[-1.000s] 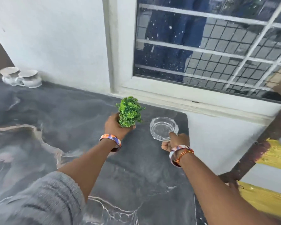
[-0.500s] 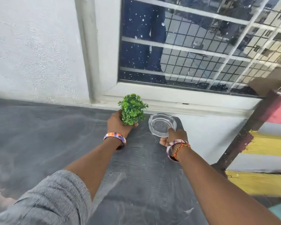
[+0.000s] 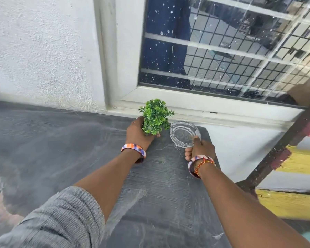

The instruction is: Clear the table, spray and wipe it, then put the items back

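Note:
My left hand (image 3: 137,134) is wrapped around the base of a small green artificial plant (image 3: 155,116), held upright near the far right corner of the dark marble-patterned table (image 3: 61,149). The plant's pot is hidden by my fingers. Just to its right, my right hand (image 3: 201,148) pinches the near rim of a clear glass ashtray (image 3: 183,134) between thumb and fingers. The ashtray is low over the table's corner; whether it touches the surface I cannot tell.
A white wall (image 3: 43,51) and a window with a metal grille (image 3: 231,47) stand directly behind the table. The table's right edge (image 3: 217,169) drops off beside my right wrist. A dark post and yellow-striped wall (image 3: 293,167) are at the right.
Both hands carried the plant and the ashtray forward, toward the wall and the table's far right corner. The view swung right, so the white cups at the far left left the frame.

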The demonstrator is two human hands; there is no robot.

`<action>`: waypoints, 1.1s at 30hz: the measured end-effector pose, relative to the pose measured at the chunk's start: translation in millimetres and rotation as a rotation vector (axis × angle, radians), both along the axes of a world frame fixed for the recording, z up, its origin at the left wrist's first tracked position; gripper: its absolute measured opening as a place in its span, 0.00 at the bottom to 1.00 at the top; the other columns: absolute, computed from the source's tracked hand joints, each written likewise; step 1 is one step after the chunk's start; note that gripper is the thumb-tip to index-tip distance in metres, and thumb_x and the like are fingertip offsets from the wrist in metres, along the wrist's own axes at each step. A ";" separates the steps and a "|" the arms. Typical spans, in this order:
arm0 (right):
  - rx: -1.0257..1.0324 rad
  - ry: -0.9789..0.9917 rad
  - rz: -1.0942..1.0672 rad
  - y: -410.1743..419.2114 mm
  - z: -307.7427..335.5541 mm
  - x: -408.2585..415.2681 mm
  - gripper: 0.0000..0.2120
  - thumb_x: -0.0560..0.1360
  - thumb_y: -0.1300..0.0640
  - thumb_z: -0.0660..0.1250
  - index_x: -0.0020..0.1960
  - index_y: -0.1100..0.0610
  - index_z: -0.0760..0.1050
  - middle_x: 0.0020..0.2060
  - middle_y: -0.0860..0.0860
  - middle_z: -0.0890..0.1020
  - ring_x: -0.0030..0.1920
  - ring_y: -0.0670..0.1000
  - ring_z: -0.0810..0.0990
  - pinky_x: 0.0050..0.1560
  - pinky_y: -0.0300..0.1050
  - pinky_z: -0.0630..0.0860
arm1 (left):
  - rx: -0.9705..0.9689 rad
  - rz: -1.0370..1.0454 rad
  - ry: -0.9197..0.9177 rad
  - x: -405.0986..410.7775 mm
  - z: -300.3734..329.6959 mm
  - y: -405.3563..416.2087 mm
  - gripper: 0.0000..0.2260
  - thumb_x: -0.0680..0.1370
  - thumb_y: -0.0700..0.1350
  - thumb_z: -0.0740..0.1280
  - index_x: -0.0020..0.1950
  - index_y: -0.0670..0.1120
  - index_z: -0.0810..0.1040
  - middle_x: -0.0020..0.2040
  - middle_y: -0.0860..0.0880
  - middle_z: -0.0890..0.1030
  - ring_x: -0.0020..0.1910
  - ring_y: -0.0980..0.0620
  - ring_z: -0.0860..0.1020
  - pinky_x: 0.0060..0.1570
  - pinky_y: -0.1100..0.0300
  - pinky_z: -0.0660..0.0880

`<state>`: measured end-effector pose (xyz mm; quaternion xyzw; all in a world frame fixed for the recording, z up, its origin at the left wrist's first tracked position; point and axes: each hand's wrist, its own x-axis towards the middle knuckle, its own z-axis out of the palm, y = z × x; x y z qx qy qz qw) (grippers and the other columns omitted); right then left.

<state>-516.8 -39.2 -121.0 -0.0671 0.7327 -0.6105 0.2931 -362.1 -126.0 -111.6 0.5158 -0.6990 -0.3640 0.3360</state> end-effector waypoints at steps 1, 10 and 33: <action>-0.009 -0.006 0.007 0.4 -0.4 0.1 0.10 0.79 0.55 0.59 0.53 0.62 0.72 0.22 0.57 0.73 0.12 0.48 0.66 0.16 0.33 0.64 | 0.019 0.007 -0.001 0.8 -0.2 0.4 0.37 0.62 0.47 0.79 0.67 0.43 0.69 0.60 0.43 0.79 0.60 0.45 0.77 0.54 0.63 0.71; -0.051 -0.017 0.022 27.8 4.4 13.4 0.23 0.80 0.59 0.58 0.72 0.64 0.59 0.29 0.58 0.75 0.15 0.46 0.72 0.17 0.36 0.72 | 0.105 0.156 0.028 38.3 -5.9 41.8 0.46 0.65 0.47 0.77 0.75 0.43 0.52 0.72 0.39 0.62 0.70 0.41 0.64 0.70 0.47 0.65; 0.252 0.079 0.447 185.9 27.5 90.3 0.06 0.77 0.68 0.57 0.49 0.60 0.71 0.32 0.53 0.77 0.28 0.48 0.74 0.22 0.34 0.73 | -0.112 -0.097 -0.271 89.1 16.8 162.4 0.17 0.75 0.41 0.66 0.63 0.42 0.73 0.66 0.43 0.70 0.63 0.44 0.73 0.59 0.54 0.71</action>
